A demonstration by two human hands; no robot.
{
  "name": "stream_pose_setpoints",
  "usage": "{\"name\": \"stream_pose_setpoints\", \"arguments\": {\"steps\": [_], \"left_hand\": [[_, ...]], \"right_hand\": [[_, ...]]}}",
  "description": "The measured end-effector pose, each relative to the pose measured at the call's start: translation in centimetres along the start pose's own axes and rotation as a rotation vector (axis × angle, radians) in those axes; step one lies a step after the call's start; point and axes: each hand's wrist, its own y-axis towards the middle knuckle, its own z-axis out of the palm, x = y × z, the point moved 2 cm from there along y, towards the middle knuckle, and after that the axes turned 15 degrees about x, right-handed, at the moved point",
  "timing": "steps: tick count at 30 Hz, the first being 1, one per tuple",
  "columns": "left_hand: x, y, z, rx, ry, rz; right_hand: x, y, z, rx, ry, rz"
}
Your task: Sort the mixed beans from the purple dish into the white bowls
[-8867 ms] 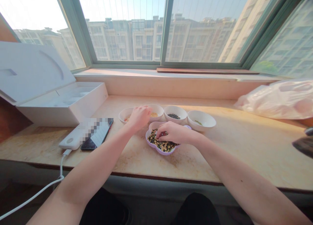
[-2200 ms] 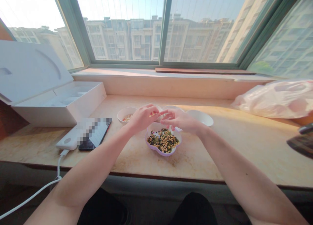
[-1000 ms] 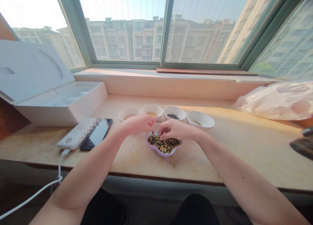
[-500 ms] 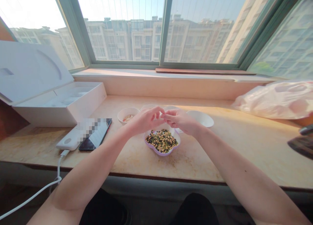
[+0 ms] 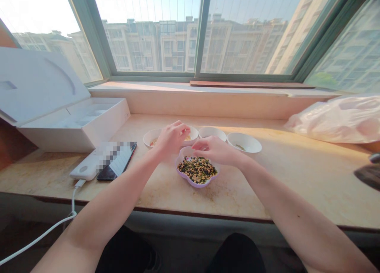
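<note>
A lilac flower-shaped dish [image 5: 184,175] sits near the middle of the marble counter [image 5: 267,186], heaped with a mix of green, yellow and dark beans [image 5: 197,170]. The right hand [image 5: 216,151] hangs just over the dish's far rim, fingers curved and partly open, thumb and forefinger close together; whether they pinch a bean cannot be told from here. The left hand [image 5: 171,140] is further left, above the gap between the two left-hand bowls, its fingers loosely curled; it may or may not hold something.

Four white bowls stand in a row beyond the dish. The first [image 5: 150,138] holds pale bits and the second [image 5: 194,133] yellow grains, partly hidden by the left hand. The contents of the third [image 5: 209,131] do not show, and the fourth [image 5: 245,142] has a few green bits.

The bowls stand close together and just behind the dish, so a knuckle or wrist could likely tip one or scatter sorted grains. A bean dropped in transit could land in the wrong bowl.

To the left, a power bank [image 5: 84,172] and phone [image 5: 118,166] lie near the left forearm, with a white box [image 5: 74,130] beyond. A plastic bag [image 5: 335,120] lies right. Open counter remains right of the dish and toward the near edge.
</note>
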Motion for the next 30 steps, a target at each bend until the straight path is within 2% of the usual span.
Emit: {"name": "stream_pose_setpoints", "arguments": {"steps": [3, 5, 7, 13, 21, 30], "left_hand": [[0.7, 0.3, 0.0, 0.038, 0.125, -0.051], [0.8, 0.4, 0.0, 0.076, 0.194, -0.07], [0.7, 0.5, 0.1, 0.115, 0.252, -0.087], [0.0, 0.8, 0.4, 0.201, 0.323, -0.123], [0.5, 0.9, 1.0, 0.148, 0.28, -0.133], [1.2, 0.9, 1.4, 0.104, 0.208, -0.131]], "right_hand": [[0.5, 0.0, 1.2, 0.161, -0.255, -0.053], [0.7, 0.1, 1.9, 0.256, -0.325, -0.084], [0.6, 0.3, 2.4, 0.287, -0.366, -0.126], [0.4, 0.9, 2.9, 0.246, -0.369, -0.203], [0.4, 1.1, 3.2, 0.227, -0.22, -0.144], [0.0, 1.2, 2.9, 0.211, -0.223, -0.095]]}}
